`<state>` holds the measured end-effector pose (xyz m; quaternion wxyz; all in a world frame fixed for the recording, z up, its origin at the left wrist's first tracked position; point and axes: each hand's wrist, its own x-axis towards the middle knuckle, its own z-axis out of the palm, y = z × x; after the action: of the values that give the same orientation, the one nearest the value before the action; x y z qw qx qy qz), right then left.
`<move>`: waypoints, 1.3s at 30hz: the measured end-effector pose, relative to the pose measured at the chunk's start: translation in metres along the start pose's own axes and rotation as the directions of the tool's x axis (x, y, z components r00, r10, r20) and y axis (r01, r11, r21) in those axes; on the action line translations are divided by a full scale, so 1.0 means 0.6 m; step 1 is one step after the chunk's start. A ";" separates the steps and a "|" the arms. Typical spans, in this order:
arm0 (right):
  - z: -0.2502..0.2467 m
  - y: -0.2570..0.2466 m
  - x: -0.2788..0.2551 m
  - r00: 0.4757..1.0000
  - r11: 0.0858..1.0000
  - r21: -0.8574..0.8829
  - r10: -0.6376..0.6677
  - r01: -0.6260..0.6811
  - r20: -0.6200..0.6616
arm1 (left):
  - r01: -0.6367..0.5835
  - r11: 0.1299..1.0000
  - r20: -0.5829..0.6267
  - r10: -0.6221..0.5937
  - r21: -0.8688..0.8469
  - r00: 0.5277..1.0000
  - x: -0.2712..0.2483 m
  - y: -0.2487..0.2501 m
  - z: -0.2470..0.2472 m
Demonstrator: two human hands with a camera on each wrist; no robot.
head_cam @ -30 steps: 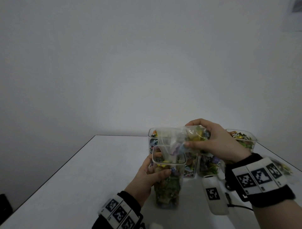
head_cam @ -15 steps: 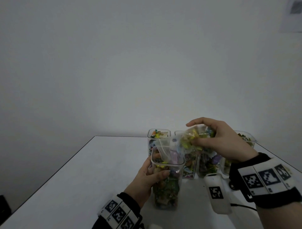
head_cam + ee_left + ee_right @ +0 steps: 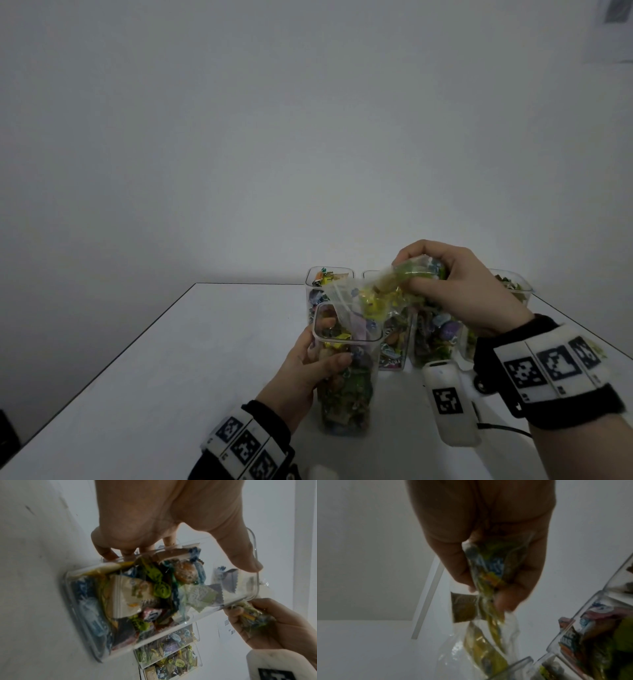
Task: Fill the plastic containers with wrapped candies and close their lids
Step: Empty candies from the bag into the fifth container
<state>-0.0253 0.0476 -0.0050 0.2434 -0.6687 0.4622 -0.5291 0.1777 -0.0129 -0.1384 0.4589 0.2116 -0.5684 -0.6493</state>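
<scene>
1. A tall clear plastic container (image 3: 346,383), lidless and mostly full of wrapped candies (image 3: 137,592), stands upright near the white tabletop's (image 3: 191,349) near edge.
2. The left hand (image 3: 301,373) grips its side, thumb in front, fingers curled round behind.
3. The right hand (image 3: 455,287) pinches a clear plastic bag of candies (image 3: 370,298), its mouth tipped down into the container's opening.
4. More clear candy-filled containers (image 3: 394,346) stand in a row just behind.
5. A white tagged device (image 3: 448,404) lies beside them.

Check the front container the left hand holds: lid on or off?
Off. The front container has a bare open rim, and the candy bag in the right hand tips into it.
</scene>
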 end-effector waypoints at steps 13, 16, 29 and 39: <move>0.011 0.007 0.002 0.992 0.992 0.045 0.115 -0.117 0.044 | -0.005 1.000 -0.002 0.005 0.013 1.000 -0.002 0.002 0.001; 0.009 0.007 0.000 0.993 0.994 0.041 0.101 -0.103 0.054 | -0.009 1.000 -0.007 0.009 0.022 1.000 -0.002 0.003 0.001; 0.006 0.010 0.006 0.997 0.989 0.133 0.065 -0.058 -0.049 | -0.003 1.000 -0.013 0.003 0.014 1.000 -0.004 0.005 0.003; -0.001 -0.006 -0.004 0.986 0.988 -0.009 0.156 -0.155 0.066 | 0.015 0.999 -0.023 -0.015 0.029 1.000 -0.003 0.004 0.002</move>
<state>-0.0248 0.0515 -0.0029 0.2982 -0.6483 0.5054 -0.4851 0.1786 -0.0106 -0.1364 0.4574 0.2298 -0.5708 -0.6420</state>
